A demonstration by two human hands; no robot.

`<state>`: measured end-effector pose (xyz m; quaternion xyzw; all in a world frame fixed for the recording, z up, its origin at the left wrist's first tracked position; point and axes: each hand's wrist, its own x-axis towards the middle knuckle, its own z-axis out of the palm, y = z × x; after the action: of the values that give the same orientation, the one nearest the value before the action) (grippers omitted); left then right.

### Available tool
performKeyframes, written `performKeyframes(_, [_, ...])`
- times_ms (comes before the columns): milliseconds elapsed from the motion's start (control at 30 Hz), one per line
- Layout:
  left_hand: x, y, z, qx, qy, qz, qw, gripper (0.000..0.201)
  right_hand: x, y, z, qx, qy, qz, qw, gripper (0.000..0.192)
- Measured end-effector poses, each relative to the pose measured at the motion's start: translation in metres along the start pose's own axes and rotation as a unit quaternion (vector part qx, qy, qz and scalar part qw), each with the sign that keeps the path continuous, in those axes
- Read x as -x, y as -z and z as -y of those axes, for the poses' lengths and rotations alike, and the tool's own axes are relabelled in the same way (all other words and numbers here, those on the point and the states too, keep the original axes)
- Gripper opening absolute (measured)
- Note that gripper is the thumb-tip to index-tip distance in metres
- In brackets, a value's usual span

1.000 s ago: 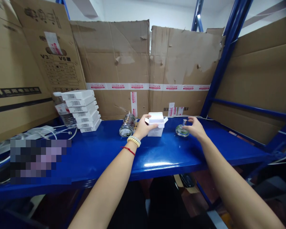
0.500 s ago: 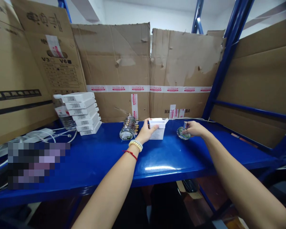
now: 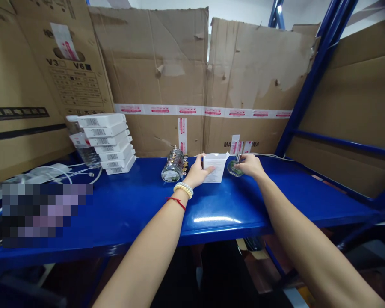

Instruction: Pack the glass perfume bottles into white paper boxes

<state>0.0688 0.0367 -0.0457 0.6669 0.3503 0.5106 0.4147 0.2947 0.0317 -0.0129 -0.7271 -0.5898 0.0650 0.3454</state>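
My left hand (image 3: 197, 172) grips a small white cardboard box (image 3: 215, 167) by its left side, thumb across the printed front; a flap sticks out at its top right corner. Just right of the box, my right hand (image 3: 250, 166) holds a round glass bottle (image 3: 235, 168) with a silver neck and something green in it, by its upper right part. Bottle and box are close together; whether they touch I cannot tell. Left of my left hand, a ribbed glass jar (image 3: 172, 167) lies with its base toward me, and a row of gold-coloured round pieces (image 3: 184, 166) runs along it.
A stack of several white boxes (image 3: 109, 143) stands on the left of the blue shelf (image 3: 141, 218), in front of a plastic water bottle (image 3: 83, 145). White cables (image 3: 60, 171) and a blurred-out patch lie farther left. Large cardboard sheets (image 3: 154, 77) wall the back.
My right hand has brought the glass bottle left, close to the white box. The box's front now faces me more fully, hiding its top opening. The whole view has shifted slightly.
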Motion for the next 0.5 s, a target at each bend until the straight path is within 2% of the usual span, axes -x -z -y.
performKeyframes(133, [0.003, 0.001, -0.006, 0.007, 0.002, 0.01, 1.0, 0.063, 0.006, -0.006, -0.005, 0.026, 0.009, 0.007, 1.0, 0.031])
performKeyframes(233, [0.008, 0.002, -0.013, 0.007, -0.008, 0.012, 1.0, 0.069, 0.01, -0.008, -0.007, 0.017, 0.031, -0.003, 0.999, 0.051])
performKeyframes(300, [0.01, 0.002, -0.017, 0.024, -0.01, 0.007, 1.0, 0.068, 0.012, -0.008, -0.008, 0.0, 0.049, 0.015, 0.999, 0.057])
performKeyframes(400, [0.009, 0.001, -0.02, 0.068, 0.009, -0.023, 0.997, 0.068, 0.012, -0.005, -0.01, -0.044, 0.056, 0.052, 0.996, 0.045])
performKeyframes(500, [0.004, -0.002, -0.023, 0.085, 0.044, -0.077, 0.992, 0.072, 0.01, 0.002, -0.012, -0.083, 0.035, 0.073, 0.993, 0.031])
